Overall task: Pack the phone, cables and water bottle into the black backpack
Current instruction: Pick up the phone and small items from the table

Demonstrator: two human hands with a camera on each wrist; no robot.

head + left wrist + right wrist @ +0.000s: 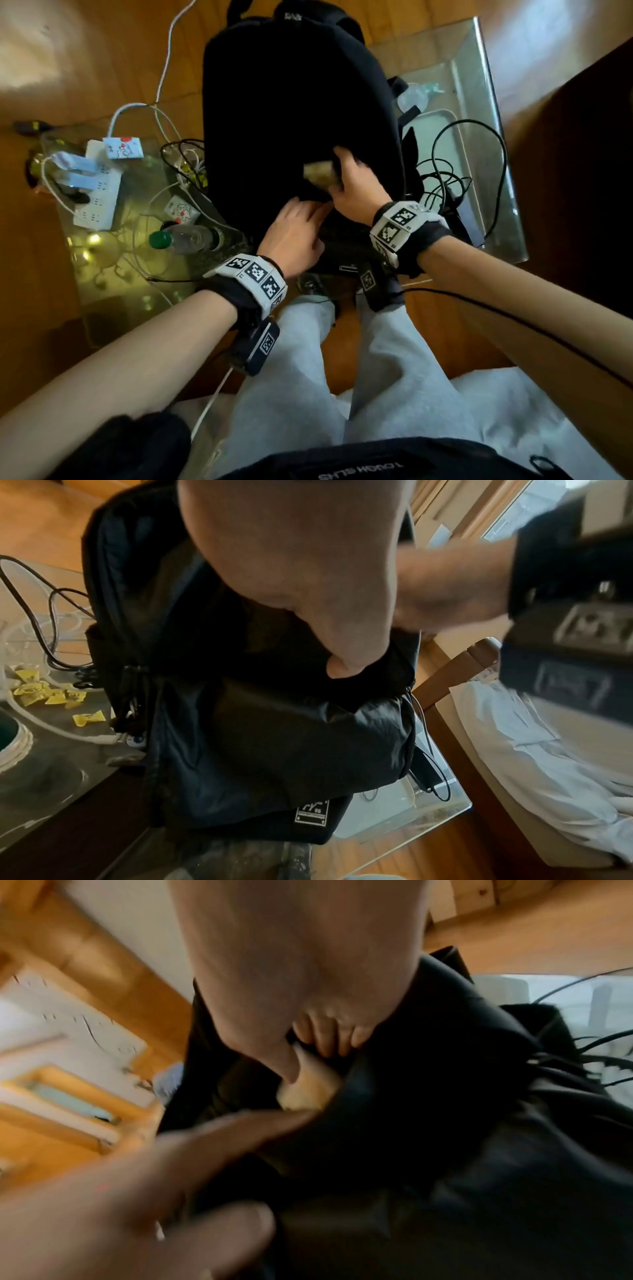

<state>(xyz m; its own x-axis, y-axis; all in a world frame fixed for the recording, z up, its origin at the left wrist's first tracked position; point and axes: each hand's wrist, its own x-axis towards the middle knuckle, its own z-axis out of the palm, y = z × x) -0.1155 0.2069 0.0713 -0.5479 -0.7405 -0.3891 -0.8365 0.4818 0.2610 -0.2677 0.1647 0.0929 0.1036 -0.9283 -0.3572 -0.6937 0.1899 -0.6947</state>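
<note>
The black backpack [301, 102] lies on a glass table [493, 85], its lower front pocket toward me. My right hand [352, 185] grips a small tan flat object [318, 173], possibly the phone, at the pocket's mouth. In the right wrist view the thumb and curled fingers [329, 1037] hold that tan object [308, 1093] against the black fabric. My left hand [298, 226] holds the pocket's edge just below; its thumb [342, 664] lies over the fabric [274, 737]. A clear water bottle [191, 238] with a green cap lies left of the bag. Black cables [469, 161] lie to the right.
A white power strip [99, 195] with plugs and white cords [164, 78] sits at the left. Yellow wrapped sweets [51, 693] lie beside the bag. A dark flat device [466, 222] rests under the black cables. My knees are below the table's front edge; wooden floor lies all around.
</note>
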